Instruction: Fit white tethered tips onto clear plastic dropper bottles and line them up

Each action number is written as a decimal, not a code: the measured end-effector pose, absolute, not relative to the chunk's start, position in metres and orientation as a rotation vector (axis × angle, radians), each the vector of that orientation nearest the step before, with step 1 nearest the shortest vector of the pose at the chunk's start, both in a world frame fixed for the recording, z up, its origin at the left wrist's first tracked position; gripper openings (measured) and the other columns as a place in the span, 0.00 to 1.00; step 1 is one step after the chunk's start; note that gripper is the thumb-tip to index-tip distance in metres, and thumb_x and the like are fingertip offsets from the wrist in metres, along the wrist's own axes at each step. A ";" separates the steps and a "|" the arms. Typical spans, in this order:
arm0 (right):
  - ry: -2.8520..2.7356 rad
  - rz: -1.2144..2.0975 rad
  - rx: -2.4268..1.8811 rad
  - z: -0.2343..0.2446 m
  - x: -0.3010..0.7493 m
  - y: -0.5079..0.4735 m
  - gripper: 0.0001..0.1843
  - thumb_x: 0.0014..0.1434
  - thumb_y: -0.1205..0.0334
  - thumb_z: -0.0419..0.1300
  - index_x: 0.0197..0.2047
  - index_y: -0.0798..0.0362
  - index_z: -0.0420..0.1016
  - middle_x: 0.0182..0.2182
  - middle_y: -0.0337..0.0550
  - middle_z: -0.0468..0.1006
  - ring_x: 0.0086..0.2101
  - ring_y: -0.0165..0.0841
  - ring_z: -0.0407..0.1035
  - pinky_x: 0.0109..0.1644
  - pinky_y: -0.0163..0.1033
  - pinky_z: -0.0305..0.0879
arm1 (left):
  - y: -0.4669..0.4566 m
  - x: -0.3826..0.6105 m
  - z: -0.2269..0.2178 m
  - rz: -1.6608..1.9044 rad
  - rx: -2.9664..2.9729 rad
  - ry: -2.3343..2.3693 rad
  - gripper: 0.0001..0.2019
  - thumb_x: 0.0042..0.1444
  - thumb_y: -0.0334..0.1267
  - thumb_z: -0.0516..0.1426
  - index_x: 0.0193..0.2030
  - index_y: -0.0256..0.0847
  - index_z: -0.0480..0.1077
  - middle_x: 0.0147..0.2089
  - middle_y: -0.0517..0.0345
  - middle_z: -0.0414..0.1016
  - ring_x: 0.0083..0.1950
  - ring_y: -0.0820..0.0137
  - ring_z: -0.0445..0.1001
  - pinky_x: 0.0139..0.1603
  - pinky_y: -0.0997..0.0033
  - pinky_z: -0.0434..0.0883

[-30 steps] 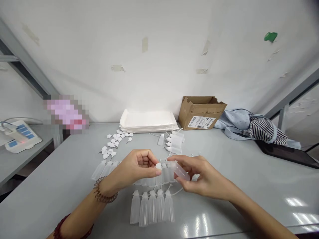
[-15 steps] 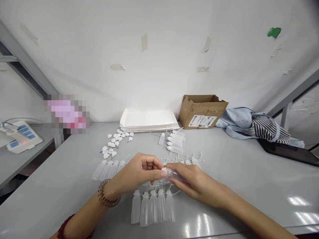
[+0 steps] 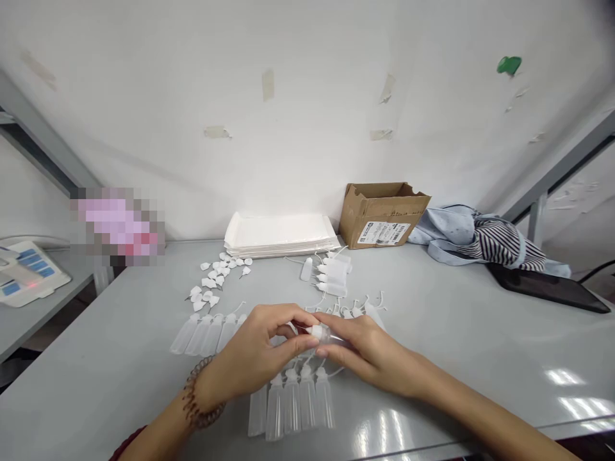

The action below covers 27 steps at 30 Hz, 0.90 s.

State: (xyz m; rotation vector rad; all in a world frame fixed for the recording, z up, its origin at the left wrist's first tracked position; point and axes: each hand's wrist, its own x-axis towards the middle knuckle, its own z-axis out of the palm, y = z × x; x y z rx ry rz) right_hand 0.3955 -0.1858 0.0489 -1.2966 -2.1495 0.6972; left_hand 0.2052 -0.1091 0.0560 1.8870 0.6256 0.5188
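My left hand [image 3: 257, 349] and my right hand [image 3: 362, 349] meet over the middle of the grey table [image 3: 480, 339]. Between them is a small clear plastic bottle [image 3: 331, 335] held by my right hand. My left fingers pinch its white cap [image 3: 317, 331] at the bottle's neck. Just below the hands lies a row of several capped clear bottles [image 3: 293, 403]. Another row of bottles [image 3: 206, 331] lies to the left. Loose white caps [image 3: 216, 282] are scattered farther back.
A stack of white trays [image 3: 281, 234] and an open cardboard box [image 3: 382, 214] stand against the wall. Bundled cloth [image 3: 480, 240] and a dark tablet [image 3: 548, 288] lie at the right. More bottles [image 3: 331, 275] lie behind the hands. A device with blue buttons [image 3: 26, 272] sits on the left table.
The two hands came together and sank a little toward the table. The cap in my left fingers has gone onto the neck of the bottle in my right hand.
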 end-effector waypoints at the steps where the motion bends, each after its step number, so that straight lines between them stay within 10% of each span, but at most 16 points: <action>1: -2.047 0.848 -1.292 0.051 0.395 -0.185 0.17 0.66 0.53 0.49 0.50 0.53 0.70 0.28 0.37 0.73 0.26 0.27 0.64 0.29 0.31 0.60 | -0.109 0.205 0.056 0.583 1.978 0.575 0.06 0.57 0.36 0.57 0.38 0.40 0.74 0.35 0.56 0.76 0.34 0.70 0.72 0.35 0.72 0.72; 8: -1.515 1.516 -1.213 0.046 0.394 -0.180 0.22 0.62 0.45 0.51 0.32 0.57 0.68 0.18 0.29 0.56 0.18 0.22 0.49 0.20 0.29 0.47 | -0.107 0.206 0.047 0.856 2.324 0.356 0.09 0.60 0.30 0.53 0.43 0.43 0.74 0.38 0.51 0.74 0.43 0.64 0.70 0.43 0.62 0.70; 14: -2.114 0.355 -1.330 0.037 0.390 -0.186 0.16 0.68 0.57 0.45 0.46 0.58 0.68 0.25 0.39 0.73 0.22 0.27 0.63 0.26 0.32 0.57 | -0.108 0.202 0.059 0.677 2.033 0.640 0.18 0.56 0.38 0.59 0.53 0.48 0.66 0.48 0.55 0.72 0.47 0.65 0.70 0.50 0.64 0.70; 19: -2.271 -0.465 -1.197 0.025 0.386 -0.183 0.11 0.67 0.65 0.47 0.41 0.61 0.68 0.20 0.39 0.72 0.17 0.29 0.64 0.17 0.34 0.52 | -0.113 0.209 0.059 0.498 1.790 0.808 0.14 0.58 0.48 0.53 0.31 0.39 0.71 0.27 0.59 0.71 0.30 0.71 0.70 0.32 0.73 0.70; 27: -2.239 -0.095 -1.233 0.030 0.385 -0.187 0.16 0.68 0.61 0.45 0.48 0.63 0.67 0.28 0.46 0.78 0.24 0.30 0.71 0.24 0.33 0.63 | -0.121 0.211 0.056 0.517 1.926 0.706 0.09 0.59 0.41 0.54 0.35 0.40 0.73 0.30 0.58 0.75 0.29 0.72 0.70 0.31 0.75 0.69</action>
